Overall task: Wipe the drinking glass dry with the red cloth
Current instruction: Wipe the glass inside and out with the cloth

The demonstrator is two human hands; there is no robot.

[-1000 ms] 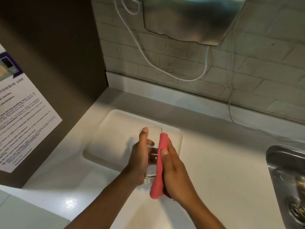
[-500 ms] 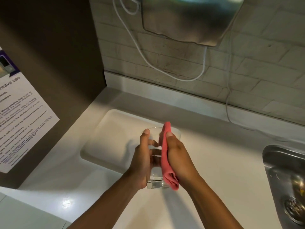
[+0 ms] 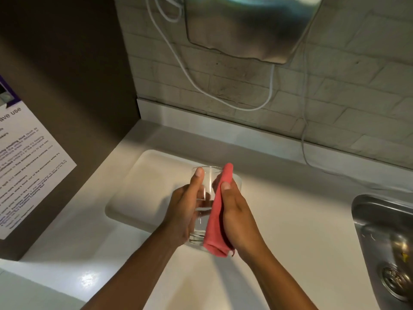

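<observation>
A clear drinking glass [image 3: 206, 182] is held upright above the white counter, between both hands. My left hand [image 3: 184, 211] grips its left side, thumb up near the rim. The red cloth [image 3: 218, 214] lies flat against the glass's right side from rim to base. My right hand [image 3: 238, 217] presses the cloth onto the glass, thumb on the cloth near the top. The cloth's lower end hangs just below the glass's base.
A white tray [image 3: 143, 186] lies on the counter [image 3: 290, 231] behind the glass. A steel sink [image 3: 386, 242] sits at the right edge. A metal dispenser [image 3: 250, 25] and white cables [image 3: 201, 86] hang on the brick wall. A brown panel with a notice [image 3: 29, 166] stands at the left.
My right hand has slid the red cloth up the side of the glass, from below the base toward the rim. My left hand has kept its grip on the glass.
</observation>
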